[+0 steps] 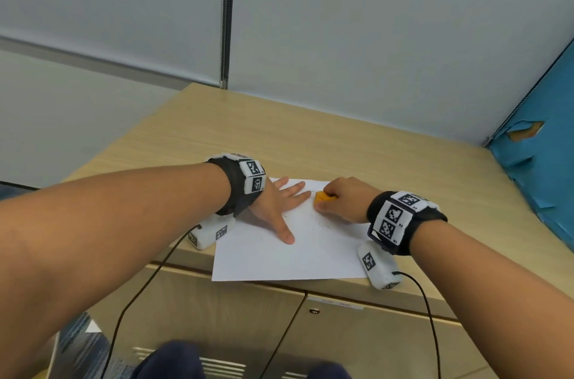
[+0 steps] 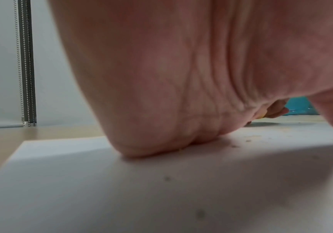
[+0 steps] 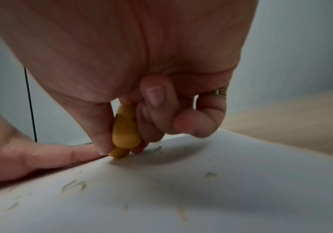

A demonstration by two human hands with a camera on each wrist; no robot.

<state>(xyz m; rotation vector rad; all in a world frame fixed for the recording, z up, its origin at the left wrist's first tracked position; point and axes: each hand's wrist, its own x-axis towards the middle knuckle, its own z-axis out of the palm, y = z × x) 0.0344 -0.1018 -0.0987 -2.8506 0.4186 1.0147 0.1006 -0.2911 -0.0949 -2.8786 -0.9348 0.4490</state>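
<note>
A white sheet of paper (image 1: 289, 257) lies on the wooden cabinet top (image 1: 279, 142), its near edge hanging slightly past the front. My left hand (image 1: 279, 204) lies flat on the paper with fingers spread, pressing it down; its palm (image 2: 161, 94) fills the left wrist view. My right hand (image 1: 341, 201) pinches an orange eraser (image 1: 323, 198) between thumb and fingers, its lower end touching the paper (image 3: 201, 189) just beside a left fingertip (image 3: 61, 156). The eraser (image 3: 124, 132) is partly hidden by the fingers. Eraser crumbs (image 3: 73, 186) are scattered over the sheet.
A grey wall (image 1: 372, 37) with a metal track (image 1: 226, 15) stands behind the cabinet. A torn blue panel (image 1: 540, 161) borders the right side. Cabinet doors (image 1: 372, 335) sit below the front edge, and black cables (image 1: 136, 298) hang from both wrist units.
</note>
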